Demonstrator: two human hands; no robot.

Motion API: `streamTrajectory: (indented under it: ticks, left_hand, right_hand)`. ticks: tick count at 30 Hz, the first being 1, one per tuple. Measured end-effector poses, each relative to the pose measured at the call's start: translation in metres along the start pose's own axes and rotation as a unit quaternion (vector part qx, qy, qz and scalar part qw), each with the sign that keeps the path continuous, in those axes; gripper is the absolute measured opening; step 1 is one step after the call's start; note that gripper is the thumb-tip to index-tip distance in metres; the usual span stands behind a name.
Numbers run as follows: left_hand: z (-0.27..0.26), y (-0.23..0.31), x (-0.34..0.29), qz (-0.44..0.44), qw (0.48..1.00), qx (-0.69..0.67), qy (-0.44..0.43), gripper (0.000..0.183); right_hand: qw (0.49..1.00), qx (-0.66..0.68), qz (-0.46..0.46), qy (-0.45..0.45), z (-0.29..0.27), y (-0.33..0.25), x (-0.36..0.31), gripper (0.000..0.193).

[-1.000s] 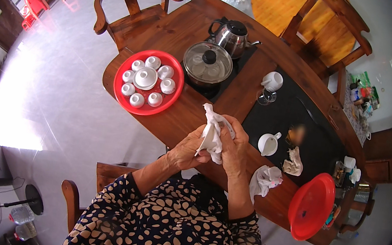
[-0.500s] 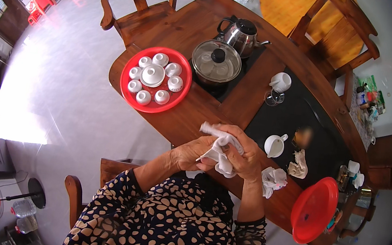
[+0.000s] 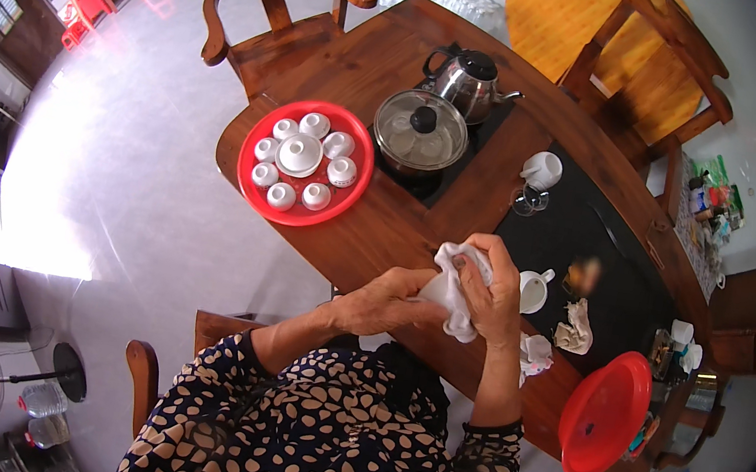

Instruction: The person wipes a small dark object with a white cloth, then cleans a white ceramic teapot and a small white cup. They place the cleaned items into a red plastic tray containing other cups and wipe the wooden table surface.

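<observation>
Head view. White cloth (image 3: 460, 286): bunched and gripped between both hands above the near edge of the wooden table (image 3: 368, 235). Left hand (image 3: 385, 300): closed on a small white item, apparently a cup, mostly hidden under the cloth. Right hand (image 3: 491, 291): fingers wrapped over the cloth from above.

Risk, as judged: the wrapped item could slip out and fall to the table or floor if the bunched cloth slides.

Orientation: long axis and facing cannot be told, being hidden. Red tray (image 3: 306, 163) of white cups is set well apart.

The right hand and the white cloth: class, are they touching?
Touching. The head view shows the right hand with its fingers curled around the white cloth.
</observation>
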State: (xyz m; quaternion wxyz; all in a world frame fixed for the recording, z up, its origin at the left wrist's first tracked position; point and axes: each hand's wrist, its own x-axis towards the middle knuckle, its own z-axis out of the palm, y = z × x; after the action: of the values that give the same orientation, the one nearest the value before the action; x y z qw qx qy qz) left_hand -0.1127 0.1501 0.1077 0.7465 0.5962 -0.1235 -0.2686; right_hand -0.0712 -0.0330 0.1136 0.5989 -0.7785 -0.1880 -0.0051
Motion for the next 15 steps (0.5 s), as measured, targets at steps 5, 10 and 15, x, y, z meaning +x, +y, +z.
streamTrajectory:
  ticks: [5, 10, 15]
  left_hand:
    - [0.004, -0.020, 0.003, 0.073, 0.982, -0.168, 0.044, 0.040]
    - [0.006, -0.038, 0.013, 0.101, 0.973, -0.177, 0.108, 0.035]
    - [0.011, -0.028, 0.007, 0.063, 0.987, -0.082, 0.120, 0.026]
  right_hand:
    - [0.931, 0.266, 0.100, 0.230, 0.005, 0.010, 0.007, 0.021]
    - [0.981, 0.062, 0.050, 0.178, 0.020, 0.000, -0.012, 0.019]
    - [0.966, -0.146, -0.132, 0.169, 0.039, -0.006, -0.019, 0.023]
